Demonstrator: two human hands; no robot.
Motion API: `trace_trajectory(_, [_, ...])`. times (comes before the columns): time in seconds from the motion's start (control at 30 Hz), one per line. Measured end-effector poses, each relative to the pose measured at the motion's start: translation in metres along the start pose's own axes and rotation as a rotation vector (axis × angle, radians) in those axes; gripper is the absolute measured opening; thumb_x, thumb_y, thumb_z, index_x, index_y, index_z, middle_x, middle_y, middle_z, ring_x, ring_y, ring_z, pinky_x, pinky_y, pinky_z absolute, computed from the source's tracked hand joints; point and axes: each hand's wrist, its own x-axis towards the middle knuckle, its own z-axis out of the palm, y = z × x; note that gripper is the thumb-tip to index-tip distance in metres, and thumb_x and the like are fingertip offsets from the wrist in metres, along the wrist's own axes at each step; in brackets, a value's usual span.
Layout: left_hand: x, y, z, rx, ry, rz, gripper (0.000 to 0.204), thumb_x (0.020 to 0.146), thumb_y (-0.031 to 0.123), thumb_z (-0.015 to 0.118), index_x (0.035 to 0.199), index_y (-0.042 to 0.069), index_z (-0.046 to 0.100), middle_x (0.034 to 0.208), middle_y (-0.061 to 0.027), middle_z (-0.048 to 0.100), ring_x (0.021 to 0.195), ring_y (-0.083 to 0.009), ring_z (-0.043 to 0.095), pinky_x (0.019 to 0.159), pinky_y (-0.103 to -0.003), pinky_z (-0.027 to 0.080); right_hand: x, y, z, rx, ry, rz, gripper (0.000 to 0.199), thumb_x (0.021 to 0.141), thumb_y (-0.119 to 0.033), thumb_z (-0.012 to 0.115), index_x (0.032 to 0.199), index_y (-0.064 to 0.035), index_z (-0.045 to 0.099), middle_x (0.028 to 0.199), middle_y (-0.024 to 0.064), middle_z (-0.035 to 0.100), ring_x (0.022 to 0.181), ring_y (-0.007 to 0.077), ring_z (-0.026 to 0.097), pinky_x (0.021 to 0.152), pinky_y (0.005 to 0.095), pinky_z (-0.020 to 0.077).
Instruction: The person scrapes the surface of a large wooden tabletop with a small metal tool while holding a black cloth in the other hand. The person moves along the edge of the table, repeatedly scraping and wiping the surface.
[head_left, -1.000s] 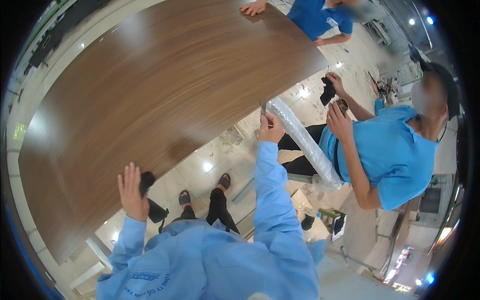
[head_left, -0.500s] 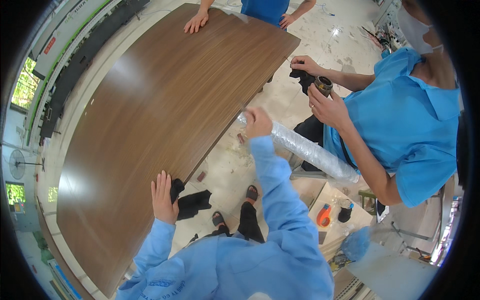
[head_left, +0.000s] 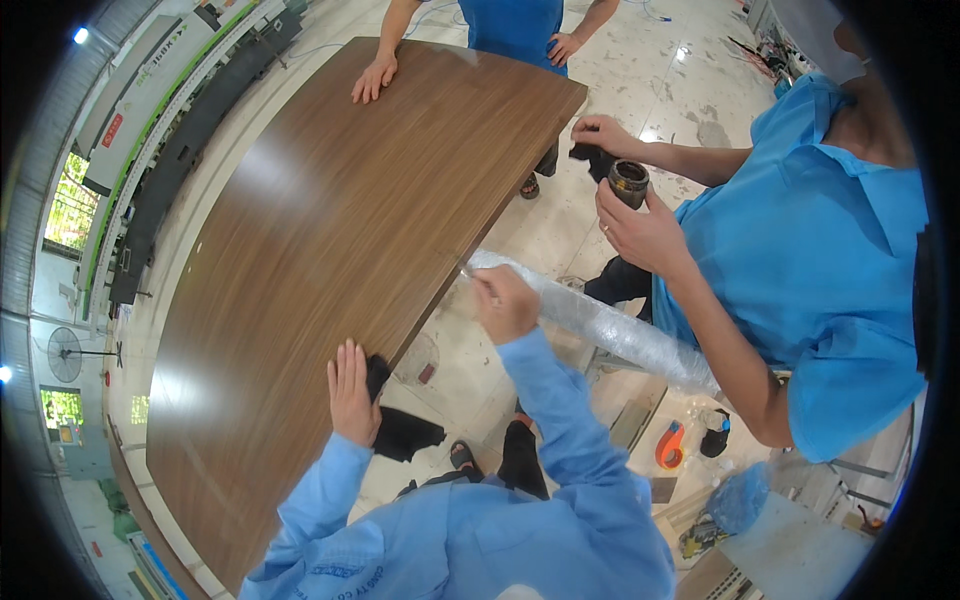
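Note:
My left hand point(head_left: 352, 398) lies with fingers stretched on the wood-grain panel point(head_left: 330, 230), close to its near edge. A black cloth point(head_left: 408, 432) is caught at its thumb and hangs over that edge. My right hand point(head_left: 508, 303) is closed in a pinch beside the panel's right edge. A thin thing pokes out of its fingers toward the edge, too small and blurred to name. On the right, a co-worker's hand point(head_left: 640, 228) holds a dark open jar point(head_left: 628, 182); their other hand point(head_left: 600, 130) pinches a black cloth point(head_left: 594, 158).
A roll of clear plastic wrap point(head_left: 610, 325) lies aslant below the panel's right edge. Another person's hand point(head_left: 374, 78) rests on the panel's far end. An orange tape dispenser point(head_left: 670, 446) sits on a low surface at right. A long machine point(head_left: 190, 150) stands at left.
My right hand has moved a little down and left along the panel's edge. My view has shifted. My left hand stays on the panel, and the co-worker still holds the jar.

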Motion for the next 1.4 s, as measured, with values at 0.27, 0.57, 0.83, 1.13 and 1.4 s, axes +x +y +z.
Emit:
trace_trajectory(0.27, [0.205, 0.087, 0.061, 0.176, 0.137, 0.276, 0.083, 0.085, 0.005, 0.061, 0.159, -0.006, 0.027, 0.168, -0.0215, 0.026, 0.158, -0.0344, 0.021, 0.127, -0.058, 0.013, 0.015, 0.042, -0.069, 0.064, 0.218, 0.276, 0.011, 0.089, -0.007, 0.076, 0.096, -0.0013, 0.07, 0.087, 0.0108, 0.069, 0.069, 0.0213, 0.067, 0.059, 0.0308, 0.0541])
trace_trajectory(0.57, [0.37, 0.178, 0.101, 0.255, 0.223, 0.309, 0.072, 0.093, 0.01, 0.05, 0.159, -0.005, 0.027, 0.169, -0.0203, 0.026, 0.159, -0.033, 0.018, 0.127, -0.059, 0.009, 0.005, 0.042, -0.06, -0.013, 0.277, 0.25, 0.011, 0.087, -0.002, 0.076, 0.096, -0.0016, 0.071, 0.087, 0.0119, 0.069, 0.066, 0.0222, 0.066, 0.058, 0.0318, 0.0534])
trace_trajectory(0.83, [0.118, 0.055, 0.029, 0.113, -0.017, 0.082, 0.096, 0.077, -0.003, 0.068, 0.161, -0.004, 0.022, 0.17, -0.0217, 0.023, 0.159, -0.0348, 0.019, 0.128, -0.058, 0.008, 0.004, 0.038, -0.068, 0.064, 0.235, 0.243, 0.01, 0.088, -0.002, 0.077, 0.097, 0.0009, 0.072, 0.088, 0.01, 0.07, 0.07, 0.0172, 0.068, 0.064, 0.0288, 0.054])
trace_trajectory(1.13, [0.092, 0.045, 0.021, 0.232, -0.065, 0.054, 0.091, 0.091, 0.026, 0.07, 0.162, -0.004, 0.021, 0.17, -0.0238, 0.021, 0.159, -0.0376, 0.015, 0.128, -0.058, 0.007, -0.001, 0.045, -0.059, -0.114, 0.195, 0.11, 0.01, 0.09, -0.004, 0.076, 0.097, 0.0007, 0.072, 0.087, 0.0103, 0.069, 0.069, 0.0181, 0.066, 0.054, 0.0273, 0.0496])
trace_trajectory(1.4, [0.198, 0.102, 0.053, 0.085, 0.052, 0.085, 0.09, 0.089, 0.018, 0.07, 0.163, 0.003, 0.023, 0.171, -0.0156, 0.023, 0.16, -0.0312, 0.016, 0.128, -0.056, 0.009, 0.0, 0.046, -0.063, -0.094, 0.215, 0.096, 0.011, 0.091, -0.005, 0.075, 0.101, 0.0, 0.07, 0.087, 0.012, 0.067, 0.068, 0.0206, 0.064, 0.054, 0.0302, 0.0497])
